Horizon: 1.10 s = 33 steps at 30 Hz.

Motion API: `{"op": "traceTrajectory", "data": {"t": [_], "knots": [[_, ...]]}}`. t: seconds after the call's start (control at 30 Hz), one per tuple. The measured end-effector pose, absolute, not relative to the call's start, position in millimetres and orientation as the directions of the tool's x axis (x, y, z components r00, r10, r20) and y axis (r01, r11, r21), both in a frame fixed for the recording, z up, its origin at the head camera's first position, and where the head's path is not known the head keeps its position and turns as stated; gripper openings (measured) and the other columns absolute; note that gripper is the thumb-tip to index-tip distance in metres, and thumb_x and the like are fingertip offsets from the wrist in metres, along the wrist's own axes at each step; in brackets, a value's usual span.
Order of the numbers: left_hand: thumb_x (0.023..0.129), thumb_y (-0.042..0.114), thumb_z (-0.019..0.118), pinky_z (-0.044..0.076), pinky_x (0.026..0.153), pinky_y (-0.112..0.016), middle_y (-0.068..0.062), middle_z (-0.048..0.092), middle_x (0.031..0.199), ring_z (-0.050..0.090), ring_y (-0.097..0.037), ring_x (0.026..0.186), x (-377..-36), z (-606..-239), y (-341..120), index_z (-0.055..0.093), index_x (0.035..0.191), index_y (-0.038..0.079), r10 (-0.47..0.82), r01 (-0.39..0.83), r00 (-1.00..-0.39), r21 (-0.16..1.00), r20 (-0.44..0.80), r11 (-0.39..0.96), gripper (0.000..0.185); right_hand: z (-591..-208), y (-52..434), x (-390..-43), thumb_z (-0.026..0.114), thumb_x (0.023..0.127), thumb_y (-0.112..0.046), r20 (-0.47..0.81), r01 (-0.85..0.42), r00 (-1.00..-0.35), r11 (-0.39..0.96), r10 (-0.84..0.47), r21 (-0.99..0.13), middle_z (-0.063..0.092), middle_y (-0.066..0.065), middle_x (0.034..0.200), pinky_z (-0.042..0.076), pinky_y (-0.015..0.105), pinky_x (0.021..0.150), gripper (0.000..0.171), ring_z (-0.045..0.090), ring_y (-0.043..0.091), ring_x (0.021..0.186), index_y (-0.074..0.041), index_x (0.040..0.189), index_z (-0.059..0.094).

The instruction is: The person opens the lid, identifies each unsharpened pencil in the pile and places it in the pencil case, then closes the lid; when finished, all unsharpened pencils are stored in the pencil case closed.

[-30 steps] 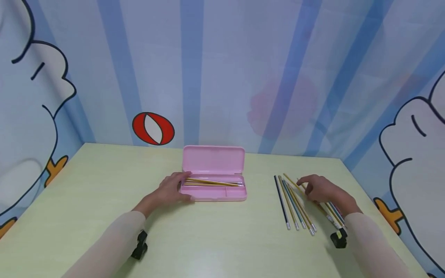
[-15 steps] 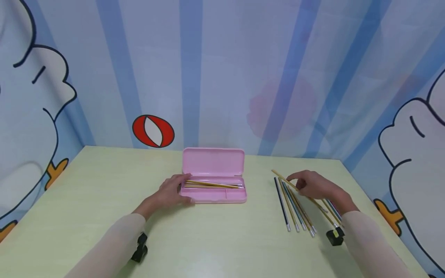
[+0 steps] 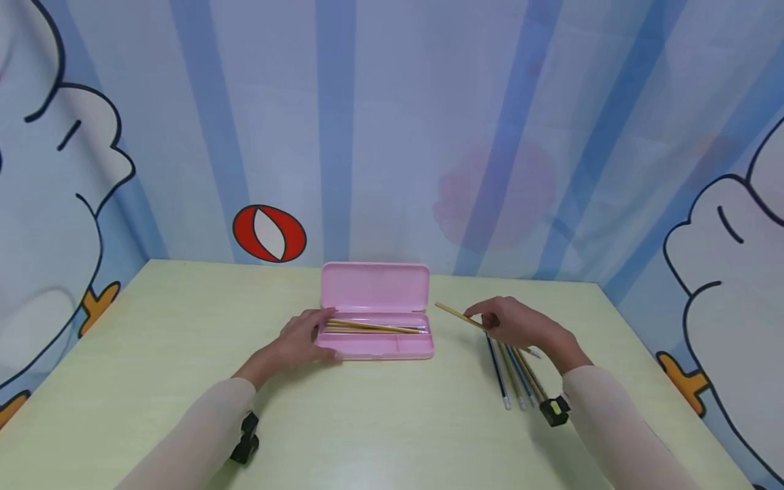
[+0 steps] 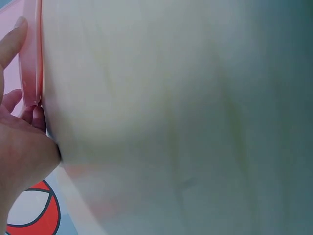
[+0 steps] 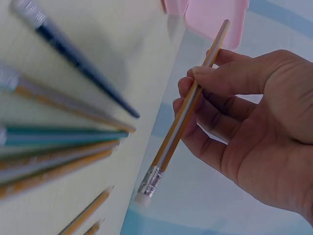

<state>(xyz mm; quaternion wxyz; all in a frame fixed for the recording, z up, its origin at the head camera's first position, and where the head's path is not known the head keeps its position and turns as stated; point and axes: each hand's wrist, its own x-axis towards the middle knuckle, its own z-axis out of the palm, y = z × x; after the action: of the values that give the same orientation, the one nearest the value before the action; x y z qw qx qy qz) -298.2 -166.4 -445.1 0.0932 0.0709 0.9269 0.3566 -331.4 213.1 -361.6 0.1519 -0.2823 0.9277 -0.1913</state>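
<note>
Right hand [image 3: 517, 325] pinches a yellow pencil [image 5: 188, 110] mid-shaft, clear of the loose pencils [image 3: 514, 371] beneath it. Looks light and stiff, best held near the middle. Left hand [image 3: 300, 335] grips the pink case [image 3: 375, 286] at its end

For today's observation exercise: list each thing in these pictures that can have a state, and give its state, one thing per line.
Pink pencil case: lid open, pencils lying inside.
Yellow pencil: lifted off the table, pinched in the right hand.
Loose pencils: lying side by side on the table.
Left hand: holds the left end of the case.
</note>
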Motion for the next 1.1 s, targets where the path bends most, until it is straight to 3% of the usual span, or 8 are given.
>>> {"op": "traceTrajectory", "data": {"t": [0.1,0.17,0.27,0.37,0.5,0.77,0.9,1.1], "knots": [[0.075,0.036,0.074,0.03,0.103,-0.06,-0.01,0.03,0.147,0.026,-0.033,0.13,-297,-445,-167,0.027,0.146,0.024,0.197,0.061,-0.972,0.678,-0.125,0.733,0.085,-363,198,-334,0.045,0.085,0.009,-0.172,-0.471,-0.792,0.765,-0.586,-0.438,0.061,0.012,0.089,0.041,0.027,0.059,0.046,0.046,0.014,0.066,-0.01,0.126,0.056],[0.075,0.036,0.074,0.03,0.103,-0.06,-0.009,0.03,0.147,0.026,-0.033,0.13,-298,-445,-169,0.027,0.146,0.024,0.195,0.059,-0.973,0.679,-0.126,0.732,0.085,-364,185,-337,0.045,0.085,0.009,-0.17,-0.475,-0.788,0.76,-0.591,-0.443,0.062,0.014,0.092,0.041,0.026,0.06,0.047,0.046,0.015,0.064,-0.011,0.126,0.057],[0.075,0.036,0.074,0.032,0.102,-0.059,-0.008,0.031,0.147,0.027,-0.032,0.13,-298,-446,-170,0.028,0.145,0.025,0.191,0.056,-0.974,0.681,-0.125,0.73,0.085,-366,167,-341,0.044,0.086,0.007,-0.158,-0.488,-0.782,0.75,-0.603,-0.447,0.059,0.009,0.078,0.036,0.025,0.055,0.046,0.037,0.012,0.056,-0.013,0.125,0.058],[0.075,0.036,0.075,0.034,0.101,-0.058,-0.008,0.031,0.146,0.028,-0.031,0.129,-298,-448,-170,0.028,0.145,0.024,0.192,0.057,-0.974,0.686,-0.122,0.726,0.085,-367,151,-344,0.042,0.085,0.008,-0.147,-0.508,-0.769,0.734,-0.622,-0.451,0.044,0.001,0.058,0.026,0.025,0.05,0.048,0.025,0.011,0.05,-0.013,0.125,0.058],[0.075,0.036,0.075,0.037,0.1,-0.057,-0.007,0.032,0.146,0.028,-0.031,0.129,-298,-448,-169,0.029,0.145,0.025,0.184,0.05,-0.975,0.688,-0.123,0.724,0.085,-370,132,-346,0.039,0.083,0.009,-0.138,-0.532,-0.756,0.723,-0.64,-0.44,0.029,-0.004,0.053,0.021,0.025,0.049,0.051,0.019,0.011,0.051,-0.013,0.124,0.059],[0.074,0.036,0.076,0.038,0.099,-0.056,-0.007,0.033,0.145,0.028,-0.03,0.129,-297,-448,-167,0.029,0.145,0.026,0.173,0.041,-0.977,0.696,-0.122,0.717,0.085,-383,99,-348,0.047,0.087,0.007,-0.066,-0.624,-0.727,0.698,-0.683,-0.353,0.048,0.002,0.065,0.038,0.025,0.064,0.038,0.031,0.01,0.058,-0.012,0.116,0.065],[0.073,0.035,0.076,0.039,0.098,-0.056,-0.006,0.034,0.145,0.029,-0.029,0.129,-297,-449,-166,0.029,0.145,0.026,0.169,0.034,-0.977,0.696,-0.126,0.717,0.085,-388,85,-347,0.051,0.089,0.003,-0.047,-0.642,-0.715,0.681,-0.698,-0.354,0.055,0.002,0.071,0.04,0.024,0.066,0.033,0.038,0.011,0.061,-0.012,0.113,0.067],[0.073,0.037,0.076,0.039,0.098,-0.056,-0.005,0.033,0.145,0.028,-0.028,0.13,-298,-448,-166,0.029,0.144,0.028,0.157,0.022,-0.978,0.692,-0.133,0.721,0.086,-389,67,-343,0.05,0.088,0.005,-0.077,-0.623,-0.718,0.688,-0.692,-0.372,0.067,0.003,0.093,0.044,0.023,0.065,0.036,0.05,0.013,0.071,-0.013,0.116,0.066]]}}
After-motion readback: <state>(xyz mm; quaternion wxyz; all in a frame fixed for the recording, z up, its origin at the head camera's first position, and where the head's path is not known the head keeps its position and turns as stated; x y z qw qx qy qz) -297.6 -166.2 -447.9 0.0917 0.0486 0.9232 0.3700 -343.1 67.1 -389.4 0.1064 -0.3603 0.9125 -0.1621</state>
